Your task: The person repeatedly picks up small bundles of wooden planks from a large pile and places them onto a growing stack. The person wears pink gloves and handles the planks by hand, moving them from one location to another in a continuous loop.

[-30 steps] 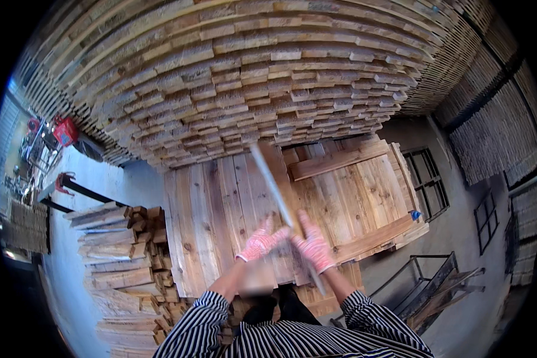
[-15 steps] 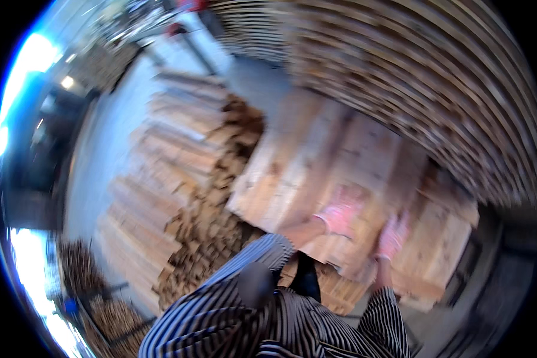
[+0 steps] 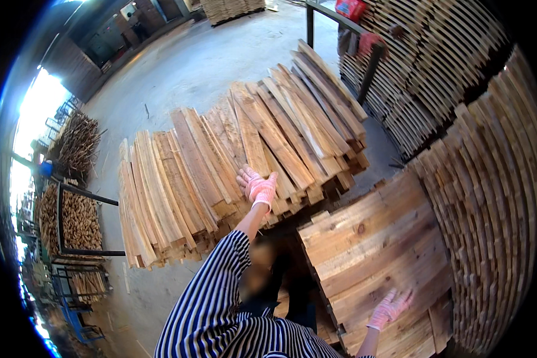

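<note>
My left hand (image 3: 259, 186), in a pink and white knit glove, reaches forward onto a wide pile of loose wooden boards (image 3: 191, 161). Its fingers are spread over the near ends of the boards, apart from one another. To the right, my right hand (image 3: 390, 308), gloved the same way, lies with stretched fingers on a flat layer of planks (image 3: 373, 238) set side by side. Neither hand is closed round a board.
Tall stacks of boards (image 3: 489, 197) rise close on the right, with a spaced stack (image 3: 423, 59) behind. A dark metal post (image 3: 371, 73) carries red cloth. At left stands a metal rack (image 3: 80, 221) filled with wood pieces. Grey concrete floor (image 3: 179, 83) lies beyond the pile.
My view has swung left. My left hand has left the flat plank layer and moved over to the loose board pile. The right hand stays on the planks, its fingers now more spread.
</note>
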The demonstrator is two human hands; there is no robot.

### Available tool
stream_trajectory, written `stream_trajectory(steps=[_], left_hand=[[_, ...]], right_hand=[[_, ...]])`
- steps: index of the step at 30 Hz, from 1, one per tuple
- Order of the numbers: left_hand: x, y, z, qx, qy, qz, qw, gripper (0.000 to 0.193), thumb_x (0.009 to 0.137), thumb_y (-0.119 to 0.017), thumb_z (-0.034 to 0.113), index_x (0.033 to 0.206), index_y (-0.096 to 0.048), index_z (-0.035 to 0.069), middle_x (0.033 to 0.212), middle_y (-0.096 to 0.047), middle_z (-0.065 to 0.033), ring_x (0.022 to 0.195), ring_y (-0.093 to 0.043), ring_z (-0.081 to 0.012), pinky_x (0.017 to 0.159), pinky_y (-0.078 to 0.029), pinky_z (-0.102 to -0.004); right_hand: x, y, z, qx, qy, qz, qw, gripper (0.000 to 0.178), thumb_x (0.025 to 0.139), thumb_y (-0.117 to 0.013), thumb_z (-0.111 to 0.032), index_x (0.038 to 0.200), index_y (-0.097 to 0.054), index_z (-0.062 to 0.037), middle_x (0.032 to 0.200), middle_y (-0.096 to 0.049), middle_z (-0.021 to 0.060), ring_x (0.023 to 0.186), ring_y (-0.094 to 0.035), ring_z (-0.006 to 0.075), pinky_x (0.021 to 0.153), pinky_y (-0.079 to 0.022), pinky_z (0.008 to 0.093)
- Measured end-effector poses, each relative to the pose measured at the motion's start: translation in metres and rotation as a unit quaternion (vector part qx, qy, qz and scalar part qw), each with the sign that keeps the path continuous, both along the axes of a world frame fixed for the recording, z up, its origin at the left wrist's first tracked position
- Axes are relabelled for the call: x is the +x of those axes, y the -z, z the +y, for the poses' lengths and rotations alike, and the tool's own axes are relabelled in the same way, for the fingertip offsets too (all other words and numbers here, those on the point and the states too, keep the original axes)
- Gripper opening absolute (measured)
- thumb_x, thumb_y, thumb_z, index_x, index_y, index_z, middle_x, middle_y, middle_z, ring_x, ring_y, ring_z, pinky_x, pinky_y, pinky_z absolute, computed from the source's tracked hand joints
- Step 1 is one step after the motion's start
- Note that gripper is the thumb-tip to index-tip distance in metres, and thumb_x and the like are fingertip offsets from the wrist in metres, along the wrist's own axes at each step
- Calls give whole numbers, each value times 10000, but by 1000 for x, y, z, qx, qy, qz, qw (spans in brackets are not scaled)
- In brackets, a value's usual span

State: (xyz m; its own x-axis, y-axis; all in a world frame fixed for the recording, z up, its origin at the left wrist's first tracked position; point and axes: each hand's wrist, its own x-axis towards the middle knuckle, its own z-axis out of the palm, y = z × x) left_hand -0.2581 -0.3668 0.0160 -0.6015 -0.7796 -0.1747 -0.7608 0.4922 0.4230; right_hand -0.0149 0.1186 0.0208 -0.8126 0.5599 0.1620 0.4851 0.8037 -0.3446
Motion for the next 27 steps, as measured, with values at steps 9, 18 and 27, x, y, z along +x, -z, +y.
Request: stream_trajectory(steps=[9,18,27], left_hand=[[3,-21,-62,109,-28,54,992,963,734,-824,275,1499,-318,-16,1461,-513,-242,1309,-559,-377,1065,-495,-403],[39,-38,-158,549,-61,291,781,521,869,-795,186,1302,-555,25,1153,-677,-102,978,-685,-233,786,-590,-411],[92,-57,-49,410,43,333,848,419,989,-691,328,1260,-551,40,1079,-696,-135,893,-688,-202,772,-604,-326]], right_hand=[[-193,-52,-286,-234,-408,11,882,676,909,-721,-287,1492,-462,-63,1515,-445,215,1411,-417,395,1163,-356,497],[-337,-3,-371,78,-508,-181,838,831,852,-728,-419,1536,-380,-100,1346,-561,208,1191,-608,350,975,-532,450],[-293,-33,-399,-374,-500,-221,749,1014,859,-792,-464,1621,-242,-84,1260,-676,168,1078,-662,215,887,-541,278]])
